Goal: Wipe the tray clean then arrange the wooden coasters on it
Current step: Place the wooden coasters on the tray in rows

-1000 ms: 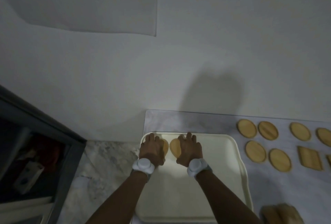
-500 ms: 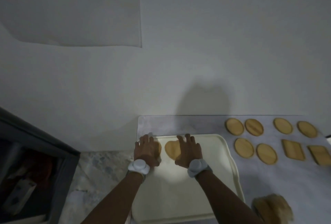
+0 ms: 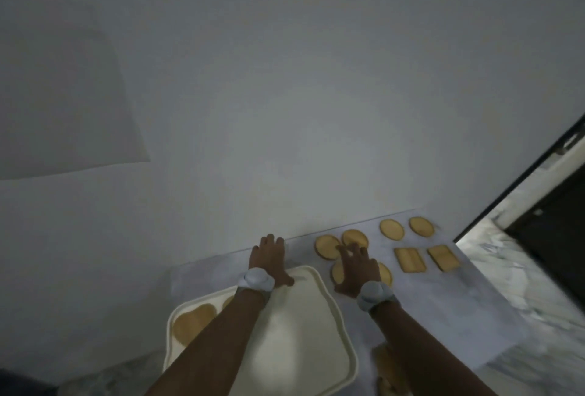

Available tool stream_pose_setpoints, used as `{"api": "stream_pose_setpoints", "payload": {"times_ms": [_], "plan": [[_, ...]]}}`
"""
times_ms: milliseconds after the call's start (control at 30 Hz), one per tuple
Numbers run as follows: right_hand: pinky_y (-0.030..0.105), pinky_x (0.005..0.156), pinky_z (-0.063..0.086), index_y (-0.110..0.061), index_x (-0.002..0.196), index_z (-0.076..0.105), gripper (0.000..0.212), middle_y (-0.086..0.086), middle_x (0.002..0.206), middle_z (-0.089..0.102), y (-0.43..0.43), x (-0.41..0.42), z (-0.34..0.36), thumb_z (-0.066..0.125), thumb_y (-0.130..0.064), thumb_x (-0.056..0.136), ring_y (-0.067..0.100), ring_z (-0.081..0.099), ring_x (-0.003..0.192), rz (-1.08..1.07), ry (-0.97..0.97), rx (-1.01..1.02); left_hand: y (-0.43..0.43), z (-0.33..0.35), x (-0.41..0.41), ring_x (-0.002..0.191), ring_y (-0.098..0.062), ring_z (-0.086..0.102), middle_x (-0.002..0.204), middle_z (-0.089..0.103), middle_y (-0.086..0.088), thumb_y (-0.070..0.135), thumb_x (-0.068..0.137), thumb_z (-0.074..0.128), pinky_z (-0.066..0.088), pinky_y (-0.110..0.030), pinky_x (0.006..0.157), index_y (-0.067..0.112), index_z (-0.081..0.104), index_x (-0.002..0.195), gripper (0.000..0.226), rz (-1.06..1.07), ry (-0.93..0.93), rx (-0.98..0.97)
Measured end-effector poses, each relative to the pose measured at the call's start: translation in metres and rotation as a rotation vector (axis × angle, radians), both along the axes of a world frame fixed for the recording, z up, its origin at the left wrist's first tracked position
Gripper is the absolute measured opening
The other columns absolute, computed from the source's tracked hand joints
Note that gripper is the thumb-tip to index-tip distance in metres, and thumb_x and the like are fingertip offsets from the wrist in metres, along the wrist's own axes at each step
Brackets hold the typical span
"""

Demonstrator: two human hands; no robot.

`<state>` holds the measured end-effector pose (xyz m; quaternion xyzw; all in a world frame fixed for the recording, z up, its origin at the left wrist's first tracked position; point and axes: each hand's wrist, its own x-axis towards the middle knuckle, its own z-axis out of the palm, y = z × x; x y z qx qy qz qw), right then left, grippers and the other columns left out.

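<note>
Two hands spread flat: left hand [image 3: 269,261] beyond tray [image 3: 340,326] corner, right hand [image 3: 356,270] atop round coasters [image 3: 327,246].

1. The tray [image 3: 319,360] is a plain cream white with no pattern.
2. The round wooden coasters [image 3: 392,229] are honey tan, each with a slightly darker brown rim.
3. The rectangular wooden coasters [image 3: 409,260] share that tan, with faint paler streaks down the middle.
4. The coaster on the tray [image 3: 193,322] reads as a duller, mustard brown.
5. The mat [image 3: 449,310] under them is pale lavender grey and unpatterned.
6. The countertop [image 3: 535,281] is white marble veined with grey.
7. The wristbands [image 3: 255,280] are light bluish grey.
8. The wall [image 3: 316,94] is flat grey white.
9. The door frame [image 3: 519,186] at right is black.
</note>
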<state>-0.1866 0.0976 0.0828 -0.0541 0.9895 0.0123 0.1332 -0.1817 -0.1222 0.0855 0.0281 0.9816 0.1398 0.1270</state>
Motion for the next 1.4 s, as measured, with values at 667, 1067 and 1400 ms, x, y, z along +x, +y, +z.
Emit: {"api": "stream_pose_setpoints", "payload": {"times_ms": [667, 1067, 1400], "plan": [[0.047, 0.102, 0.048, -0.028, 0.152, 0.019, 0.107, 0.008, 0.155, 0.024, 0.164, -0.103, -0.099, 0.081, -0.044, 0.066, 0.032, 0.031, 0.139, 0.049, -0.237, -0.041, 0.216, -0.098, -0.069, 0.115, -0.036, 0.057, 0.122, 0.057, -0.016, 0.040, 0.055, 0.084, 0.056, -0.044, 0.082, 0.006, 0.058, 0.123, 0.080, 0.063, -0.090, -0.026], [0.046, 0.088, 0.057, -0.016, 0.145, 0.029, 0.075, 0.011, 0.143, 0.036, 0.166, -0.124, -0.124, 0.068, -0.034, 0.083, 0.032, 0.035, 0.136, 0.077, -0.260, -0.073, 0.247, -0.126, -0.095, 0.073, -0.023, 0.071, 0.082, 0.070, -0.005, 0.037, 0.065, 0.083, 0.053, -0.028, 0.042, 0.014, 0.072, 0.078, 0.029, 0.139, -0.021, -0.131], [0.040, 0.082, 0.057, -0.009, 0.136, 0.039, 0.050, 0.016, 0.135, 0.043, 0.170, -0.124, -0.138, 0.049, -0.034, 0.094, 0.031, 0.041, 0.130, 0.159, -0.199, -0.022, 0.251, -0.134, -0.108, 0.137, -0.025, 0.038, 0.152, 0.030, -0.013, 0.033, 0.094, 0.053, 0.051, -0.038, 0.096, 0.011, 0.033, 0.143, 0.058, 0.123, -0.190, -0.090]]}}
